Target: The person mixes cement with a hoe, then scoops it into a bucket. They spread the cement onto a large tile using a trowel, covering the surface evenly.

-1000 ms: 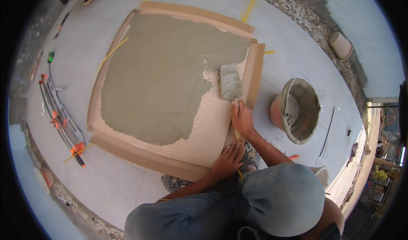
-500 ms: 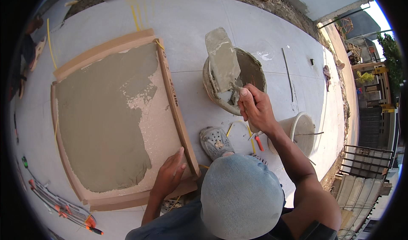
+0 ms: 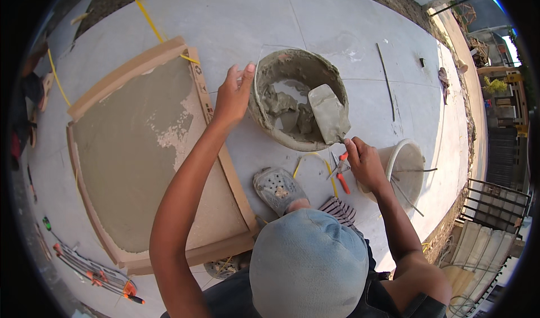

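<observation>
My right hand (image 3: 367,161) is wrapped round the handle of a trowel (image 3: 328,111). The trowel's flat, mortar-smeared blade lies inside the bucket, over the right side of its rim. Wet grey mortar (image 3: 279,105) sits in clumps in the bucket (image 3: 293,143) and coats its inner wall. At the bucket's left rim my left hand (image 3: 232,95) is raised, thumb and fingers apart; whether it touches the rim I cannot tell. To the left lies a shallow frame of cardboard-brown strips (image 3: 216,157). Grey mortar (image 3: 135,149) covers most of the panel inside it, leaving a bare strip on the right.
A second, pale bucket (image 3: 408,169) with thin rods stands at the right. Red-handled pliers (image 3: 342,176) and a yellow strap (image 3: 332,178) lie near my shoe (image 3: 278,189). Long orange-and-black tools (image 3: 101,276) rest at lower left. Another person's foot (image 3: 45,90) shows at far left.
My right hand has lowered the trowel blade from above the bucket into it. My left hand has moved from the frame's lower right edge up to the bucket's left rim.
</observation>
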